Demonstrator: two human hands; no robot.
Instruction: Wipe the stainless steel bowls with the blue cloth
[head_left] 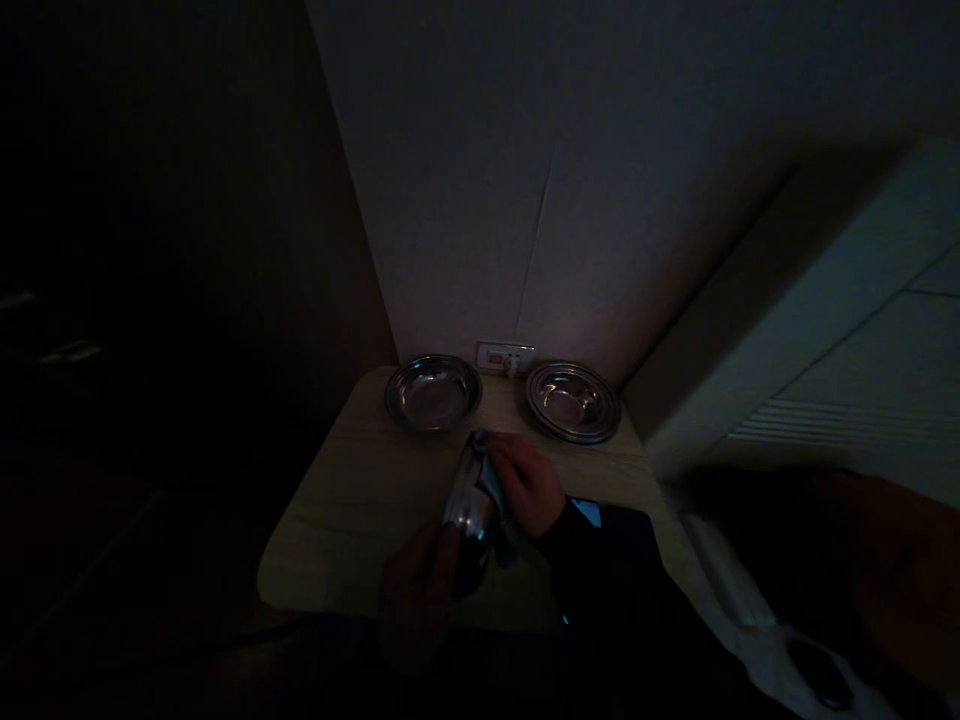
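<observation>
The scene is very dim. I hold a shiny steel bowl point(471, 505) tilted on edge above a small pale wooden table point(352, 500). My left hand point(416, 590) grips its lower rim from below. My right hand point(525, 482), in a dark sleeve, presses against the bowl's upper side with fingers curled, perhaps around a cloth point(495, 490) that I cannot make out clearly. Two more steel dishes stand at the table's far edge: a bowl point(433, 392) on the left and a flat-rimmed plate point(573, 401) on the right.
A white wall socket point(505, 356) sits on the wall between the two dishes. Walls close in behind and to the left. A white panelled surface point(840, 340) rises at right, with a light-coloured ledge point(720, 570) below it.
</observation>
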